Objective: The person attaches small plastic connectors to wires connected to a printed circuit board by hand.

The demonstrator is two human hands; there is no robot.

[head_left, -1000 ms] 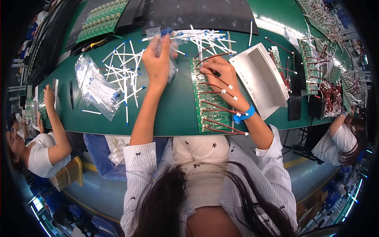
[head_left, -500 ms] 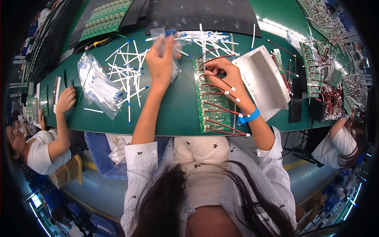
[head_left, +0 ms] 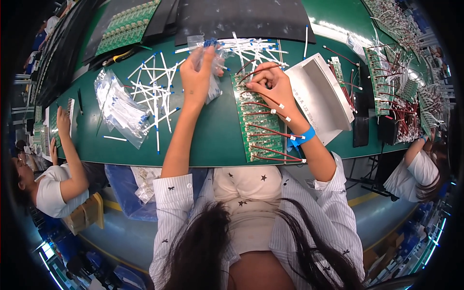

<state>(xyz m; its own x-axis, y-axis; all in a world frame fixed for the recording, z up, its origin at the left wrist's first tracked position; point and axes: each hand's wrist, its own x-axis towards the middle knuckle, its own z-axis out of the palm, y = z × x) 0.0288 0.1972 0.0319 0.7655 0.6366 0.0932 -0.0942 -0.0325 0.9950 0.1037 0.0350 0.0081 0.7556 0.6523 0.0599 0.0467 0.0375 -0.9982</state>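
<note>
My left hand [head_left: 197, 79] is closed around a crumpled clear plastic bag [head_left: 212, 92]. Blue-tipped ends of flat white ribbon cables [head_left: 210, 42] bunch at its top. My right hand [head_left: 273, 84] is over the upper part of a green circuit board panel [head_left: 258, 130], thumb and forefinger pinched at the board's surface. Whatever lies between those fingertips is too small or hidden to name. Several dark red wire leads with white plugs [head_left: 282, 105] run from the panel toward the right, some passing under my right wrist, which wears a blue band [head_left: 303, 137].
Loose flat cables [head_left: 157, 89] and a filled clear bag [head_left: 118, 106] lie to the left. A metal tray [head_left: 321, 92] stands on the right, with wired boards [head_left: 384, 82] beyond. Black sheets [head_left: 241, 19] lie behind. A co-worker's hand [head_left: 63, 122] is at far left.
My right hand has shifted slightly, its fingers more bunched together at the board. My left hand keeps the bag in nearly the same place. The left co-worker's hand has moved further left.
</note>
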